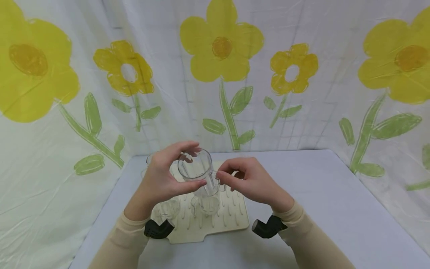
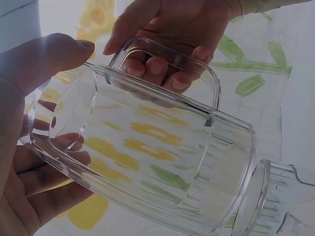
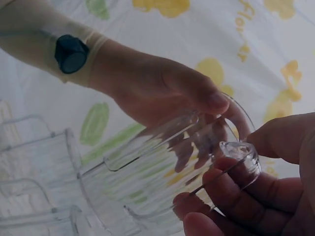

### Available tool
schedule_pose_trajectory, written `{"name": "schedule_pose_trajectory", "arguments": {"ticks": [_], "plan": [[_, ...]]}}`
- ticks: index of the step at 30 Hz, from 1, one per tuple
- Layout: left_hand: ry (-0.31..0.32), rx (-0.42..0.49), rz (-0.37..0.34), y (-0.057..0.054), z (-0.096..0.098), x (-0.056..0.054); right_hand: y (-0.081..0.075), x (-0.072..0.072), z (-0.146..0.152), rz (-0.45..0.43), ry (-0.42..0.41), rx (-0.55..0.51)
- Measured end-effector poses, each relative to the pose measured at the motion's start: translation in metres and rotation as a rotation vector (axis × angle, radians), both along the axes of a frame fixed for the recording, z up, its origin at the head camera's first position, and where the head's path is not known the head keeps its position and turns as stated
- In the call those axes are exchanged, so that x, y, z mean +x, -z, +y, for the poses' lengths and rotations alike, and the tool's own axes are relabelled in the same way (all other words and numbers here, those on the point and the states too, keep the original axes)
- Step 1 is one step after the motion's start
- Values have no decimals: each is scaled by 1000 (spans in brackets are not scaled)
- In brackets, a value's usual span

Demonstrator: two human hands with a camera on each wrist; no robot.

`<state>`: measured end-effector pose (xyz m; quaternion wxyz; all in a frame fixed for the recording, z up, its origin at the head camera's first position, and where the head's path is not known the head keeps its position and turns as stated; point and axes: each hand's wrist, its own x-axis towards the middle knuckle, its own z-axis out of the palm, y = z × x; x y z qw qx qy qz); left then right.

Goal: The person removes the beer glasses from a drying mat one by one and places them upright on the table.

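A clear, straight-sided mug (image 1: 201,175) is tilted with its open rim toward me. My left hand (image 1: 162,177) holds it near the rim, thumb on one side and fingers on the other. On the mug's right side, my right hand (image 1: 252,183) grips the handle (image 2: 172,55), with fingers passing through the loop. In the left wrist view, the base of the held mug lies close to another clear mug (image 2: 280,196); whether they touch, I cannot tell. Below the hands, a clear mug (image 1: 209,204) and another clear vessel (image 1: 168,209) stand on a cream drying rack (image 1: 231,222).
The pegged rack lies on a pale table (image 1: 295,179). Part of another clear piece (image 1: 148,160) shows behind my left hand. A white curtain (image 1: 168,123) with yellow flowers hangs around the table's back and sides.
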<state>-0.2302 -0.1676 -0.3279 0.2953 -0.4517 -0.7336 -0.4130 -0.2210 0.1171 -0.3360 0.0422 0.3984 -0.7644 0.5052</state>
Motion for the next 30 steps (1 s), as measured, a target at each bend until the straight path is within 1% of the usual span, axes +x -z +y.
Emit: {"name": "schedule_pose_trajectory", "arguments": {"ticks": [5,11,14,21,25,30], "plan": [[-29,-20,17,0,-2,2,-1,0,-4,-72,-46,-12],[-42,-36,4,-1,-3,2,1,-6,-4,-144,-84,-3],[-55,-52,-14,-1,-3,2,2,-8,-2,-176,-81,2],[-74,-73,-87,-1,-6,3,4,-10,6,-198,-37,-4],[-52,-55,-109,-4,-10,4,5,-10,12,-219,-18,-12],[1,17,-116,-8,-22,1,3,-10,27,-232,34,-32]]}}
